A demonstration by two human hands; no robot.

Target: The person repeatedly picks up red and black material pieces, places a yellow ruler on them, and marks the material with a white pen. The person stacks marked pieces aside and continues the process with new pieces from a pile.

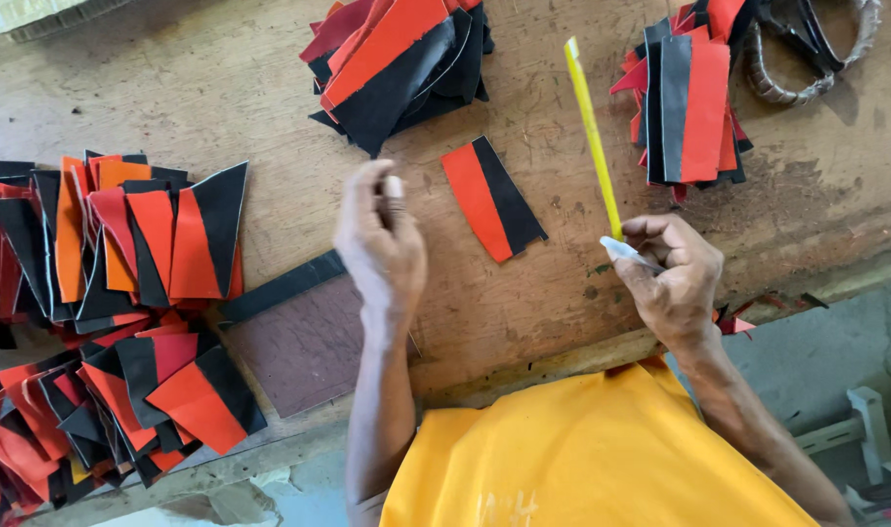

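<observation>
Stacks of red-and-black pieces (114,244) occupy the left part of the wooden workbench (221,88), fanned and overlapping, with a few orange ones among them; a second layer (123,400) lies nearer the bench edge. Just right of these, a dark strip (280,288) lies angled beside a dull brown square pad (304,346).

Left hand (382,244) is raised above the bench, fingers curled together around a small pale item at the fingertips; what that item is cannot be told. Behind it, at the far edge, sits another heap of red-and-black pieces (397,59).

Between the two hands, a single red-and-black piece (491,198) lies flat and alone on the bench, touched by neither hand.

Right hand (675,278) is closed on the near end of a thin yellow stick (592,137), which slants away across the bench; a small white scrap (626,252) sits at the grip. Beyond the stick, a fourth pile of red-and-black pieces (689,98) lies at upper right, with a metal ring-shaped object (807,54) partly hidden behind it. A small red scrap (733,324) sticks out past the bench edge beside the right wrist.

No labels or packages are legible.
</observation>
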